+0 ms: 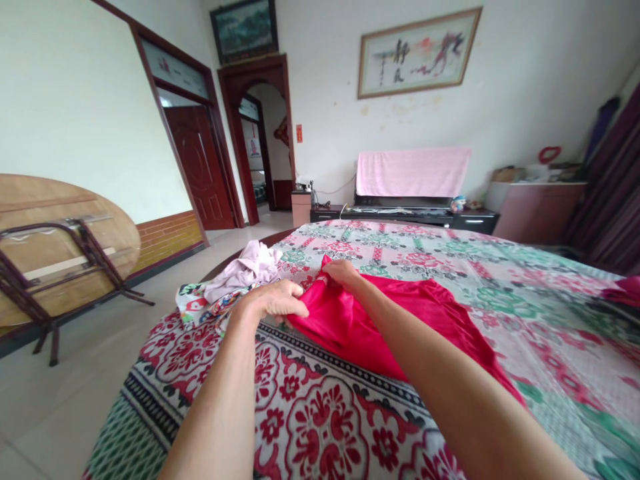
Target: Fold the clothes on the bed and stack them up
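Observation:
A bright red garment (425, 313) lies spread and rumpled over the patterned cloth on the round table; its exact kind does not show. My left hand (280, 299) is closed at the garment's left edge, thumb and fingers pinching the fabric. Farther up, my right hand (341, 272) grips the same garment near its far left corner, where a small tip of cloth sticks up above the fingers. My right forearm crosses over the garment and hides part of it. Just beyond my left hand sits a crumpled pale pink cloth (245, 270) with a colourful printed cloth (193, 303) beside it.
A flower-patterned tablecloth (325, 427) covers the table. Dark folded cloth (620, 307) lies at the right edge. To the left, a folding round table (65, 220) leans against the wall. Beyond stands a low black cabinet (475, 221) with a pink towel (413, 172) above it.

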The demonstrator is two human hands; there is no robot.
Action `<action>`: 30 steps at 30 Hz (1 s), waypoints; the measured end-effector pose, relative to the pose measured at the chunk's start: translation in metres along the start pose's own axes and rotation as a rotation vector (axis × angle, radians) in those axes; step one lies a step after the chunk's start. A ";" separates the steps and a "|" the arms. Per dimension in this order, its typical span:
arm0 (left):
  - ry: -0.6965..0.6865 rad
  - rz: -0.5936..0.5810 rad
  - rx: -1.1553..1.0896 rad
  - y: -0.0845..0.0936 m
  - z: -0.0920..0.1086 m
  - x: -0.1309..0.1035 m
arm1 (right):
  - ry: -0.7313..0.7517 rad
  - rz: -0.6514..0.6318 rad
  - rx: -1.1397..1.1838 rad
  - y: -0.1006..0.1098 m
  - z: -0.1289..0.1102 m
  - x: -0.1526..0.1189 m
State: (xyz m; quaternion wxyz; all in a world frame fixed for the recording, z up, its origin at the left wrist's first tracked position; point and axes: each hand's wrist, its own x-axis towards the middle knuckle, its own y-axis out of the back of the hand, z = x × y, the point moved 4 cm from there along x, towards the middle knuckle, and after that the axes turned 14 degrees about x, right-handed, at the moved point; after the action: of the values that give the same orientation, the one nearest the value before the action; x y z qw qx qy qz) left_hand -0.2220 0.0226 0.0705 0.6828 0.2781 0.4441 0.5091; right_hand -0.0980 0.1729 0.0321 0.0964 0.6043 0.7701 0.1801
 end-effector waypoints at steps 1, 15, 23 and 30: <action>-0.047 0.012 -0.031 0.002 0.005 -0.002 | -0.010 -0.009 0.059 0.008 0.001 -0.002; -0.374 -0.079 -0.085 -0.022 0.071 0.004 | -0.189 0.058 0.717 0.111 0.049 -0.047; -0.273 -0.149 -0.096 -0.041 0.082 0.011 | -0.107 0.330 -0.224 0.147 0.057 -0.052; 0.069 -0.068 0.136 -0.045 0.051 0.027 | 0.073 0.117 -0.561 0.105 0.023 -0.053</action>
State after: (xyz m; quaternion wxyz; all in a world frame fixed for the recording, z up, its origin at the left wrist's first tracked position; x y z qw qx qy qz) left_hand -0.1538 0.0372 0.0474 0.6634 0.2908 0.5101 0.4638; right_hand 0.0173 0.1470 0.0489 0.2212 0.5906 0.6570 0.4130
